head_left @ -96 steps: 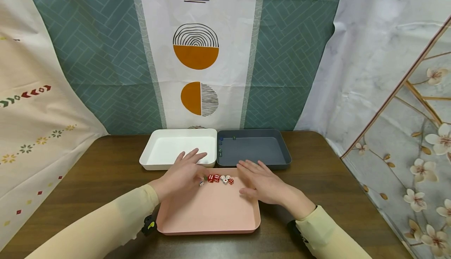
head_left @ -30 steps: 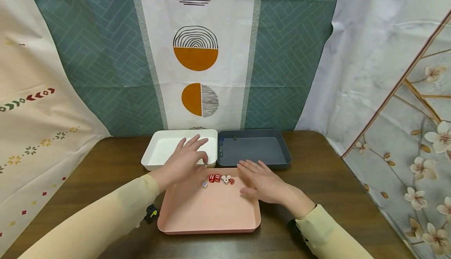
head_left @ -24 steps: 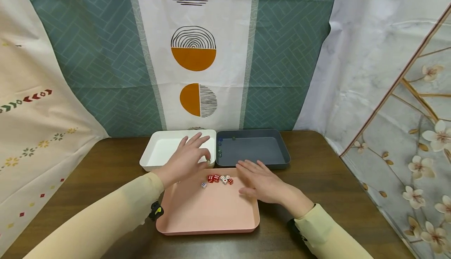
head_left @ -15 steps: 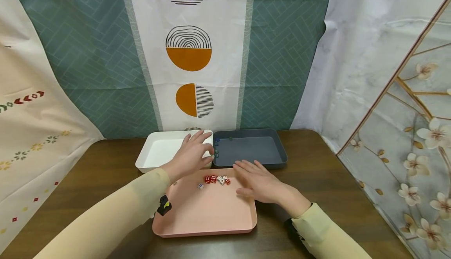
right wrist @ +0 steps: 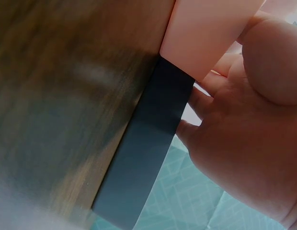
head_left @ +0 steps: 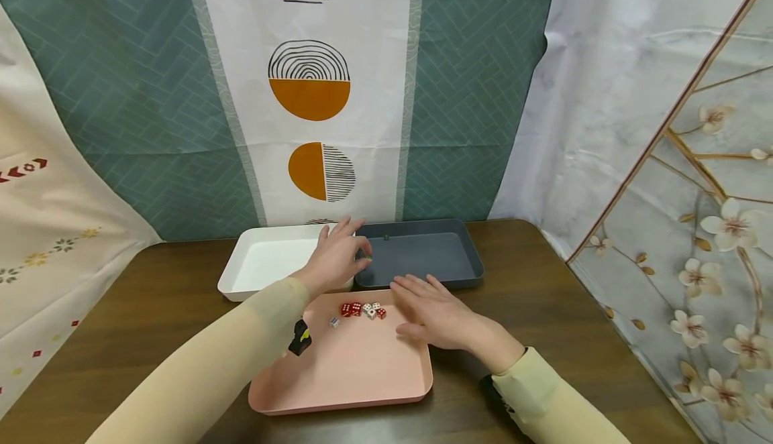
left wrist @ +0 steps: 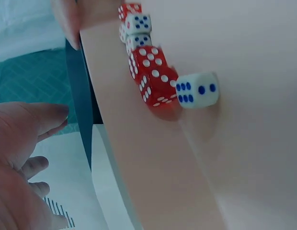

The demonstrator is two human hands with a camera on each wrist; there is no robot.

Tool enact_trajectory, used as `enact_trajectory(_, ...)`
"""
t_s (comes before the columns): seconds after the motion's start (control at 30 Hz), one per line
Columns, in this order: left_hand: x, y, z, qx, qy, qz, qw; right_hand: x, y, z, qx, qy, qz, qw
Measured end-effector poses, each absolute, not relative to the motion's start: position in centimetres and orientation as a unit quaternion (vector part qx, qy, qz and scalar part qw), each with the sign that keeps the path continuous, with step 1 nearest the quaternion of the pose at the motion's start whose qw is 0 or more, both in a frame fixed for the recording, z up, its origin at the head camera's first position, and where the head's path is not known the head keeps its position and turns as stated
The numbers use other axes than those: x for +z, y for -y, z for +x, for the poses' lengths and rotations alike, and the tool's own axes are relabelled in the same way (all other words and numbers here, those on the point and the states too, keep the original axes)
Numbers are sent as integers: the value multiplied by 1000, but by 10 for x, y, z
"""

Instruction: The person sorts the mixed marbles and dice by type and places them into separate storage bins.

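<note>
My left hand (head_left: 332, 259) is over the side where the white and dark trays meet, thumb and index fingertips together in a pinch. The small greenish thing in that pinch is hidden now; the left wrist view shows the hand (left wrist: 19, 153) but not the thing. Red dice (head_left: 351, 310) and white dice (head_left: 370, 311) stand grouped near the pink tray's (head_left: 362, 377) far edge. A white die with blue dots (head_left: 335, 322) (left wrist: 197, 90) lies nearer me. My right hand (head_left: 437, 316) (right wrist: 244, 115) rests with extended fingers at that tray's far right corner.
Behind the pink tray stand a white tray (head_left: 266, 263) on the left and a dark tray (head_left: 429, 256) on the right, side by side. A small dark piece (head_left: 386, 237) lies in the dark tray. Patterned cloths (head_left: 471, 95) hang behind and beside the brown table (head_left: 519, 283).
Pinching the small thing, my left hand has moved from the pink tray up and right to the dark tray's left side. The view has turned slightly right; my right hand has stayed at its corner.
</note>
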State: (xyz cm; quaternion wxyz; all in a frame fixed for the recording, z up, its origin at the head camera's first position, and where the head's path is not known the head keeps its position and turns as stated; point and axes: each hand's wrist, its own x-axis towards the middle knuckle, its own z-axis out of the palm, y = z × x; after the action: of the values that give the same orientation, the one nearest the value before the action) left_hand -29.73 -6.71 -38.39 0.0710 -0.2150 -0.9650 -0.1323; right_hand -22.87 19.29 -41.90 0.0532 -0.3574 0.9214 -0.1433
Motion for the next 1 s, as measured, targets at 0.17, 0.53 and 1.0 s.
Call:
enact_trajectory(0.17, -390, 64, -308, -120, 969, -208, 61, -423, -191, -229, -152, -919, -358, 58)
enact_trajectory(0.53, -401, 47, -321, -114, 977, -181, 26, -421, -192, -229, -144, -920, -360, 60)
enact_trajectory(1.0, -412, 40, -336, -107, 979, -174, 11, -418, -194, -230, -140, -921, -359, 60)
